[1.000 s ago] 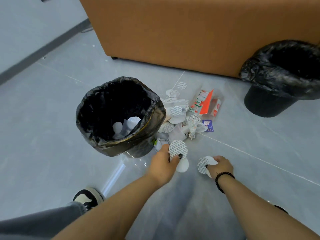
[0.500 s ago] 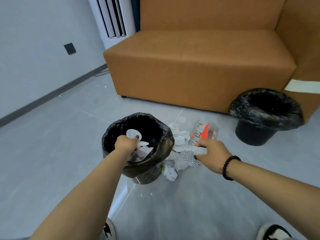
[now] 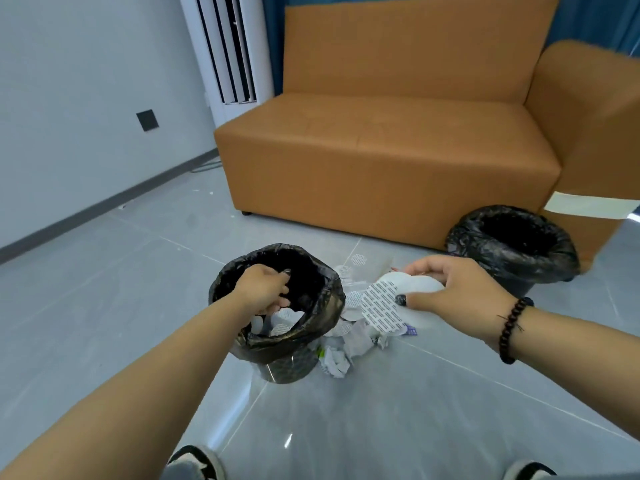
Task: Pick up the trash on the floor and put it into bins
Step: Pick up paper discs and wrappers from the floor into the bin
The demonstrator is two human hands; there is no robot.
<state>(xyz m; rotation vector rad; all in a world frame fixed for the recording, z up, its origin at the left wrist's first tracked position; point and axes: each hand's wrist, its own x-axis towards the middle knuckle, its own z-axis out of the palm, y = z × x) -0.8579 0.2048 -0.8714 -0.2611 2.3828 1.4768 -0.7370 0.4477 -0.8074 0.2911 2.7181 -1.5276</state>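
Observation:
The near bin (image 3: 330,299), lined with a black bag, stands on the grey floor with white round discs (image 3: 282,320) lying inside it. My left hand (image 3: 263,289) hangs over its opening, fingers loosely curled, with nothing in them. My right hand (image 3: 457,292) hovers just right of the bin and pinches a couple of white round paper discs (image 3: 384,306), one of them printed with grey lines. Under that hand a pile of trash (image 3: 349,341) lies on the floor against the bin: more discs, crumpled paper (image 3: 335,363) and wrappers.
A second black-lined bin (image 3: 512,247) stands at the right, against an orange sofa (image 3: 381,157). A white standing air conditioner (image 3: 228,50) is in the corner by the left wall. My shoes (image 3: 194,460) show at the bottom edge.
My left hand let its disc drop into the near bin and now hangs empty over it. My right hand lifted discs off the pile and carried them toward the bin. The view tilted up.

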